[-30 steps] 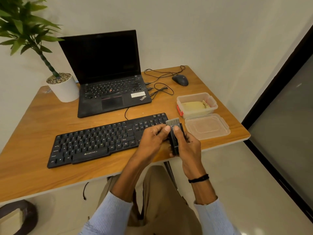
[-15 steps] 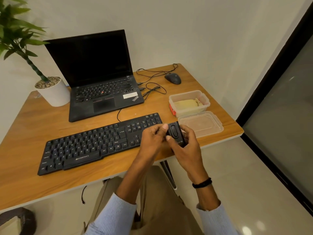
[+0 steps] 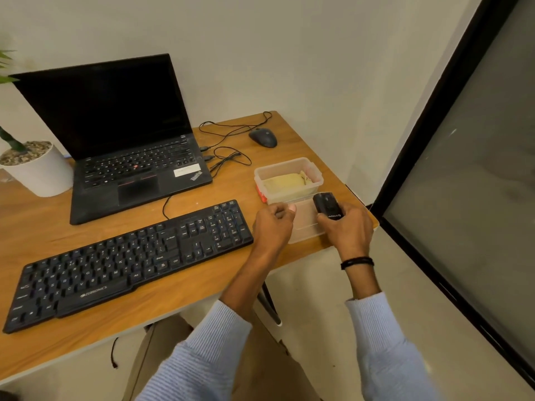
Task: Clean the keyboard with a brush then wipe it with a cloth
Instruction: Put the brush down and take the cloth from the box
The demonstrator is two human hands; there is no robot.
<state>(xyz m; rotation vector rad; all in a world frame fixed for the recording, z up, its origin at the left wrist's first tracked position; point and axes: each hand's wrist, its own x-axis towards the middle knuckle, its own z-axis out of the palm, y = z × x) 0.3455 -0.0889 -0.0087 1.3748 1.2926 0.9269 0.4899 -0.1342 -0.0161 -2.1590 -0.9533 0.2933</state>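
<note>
- Keyboard: a black full-size keyboard lies flat on a wooden desk, set at a slant along the desk's near edge. Neither hand touches it.
- Right hand: well to the right of the keyboard, past its number-pad end. The fingers are wrapped round a small black brush and clamp its lower part, with the thumb on its left side. The brush stands nearly upright, and its rounded black top rises above the fingers. No bristles can be seen.
- Left hand: just beside the keyboard's right end. The fingers are curled in together, with the thumb tip against the forefinger. Nothing can be seen inside them.
- A clear plastic lid lies flat on the desk to the right of the keyboard, between and partly under the two hands.
- A clear plastic container stands open behind the lid, to the right of and behind the keyboard's right end. A folded yellowish cloth lies inside it.
- Behind the keyboard stands an open black laptop with a dark screen.
- A dark mouse and loose black cables lie behind the keyboard's right end, beyond the container.
- A white plant pot stands behind the keyboard's left end, beside the laptop.
- The person wears pale blue sleeves and a dark band on the right wrist.
</note>
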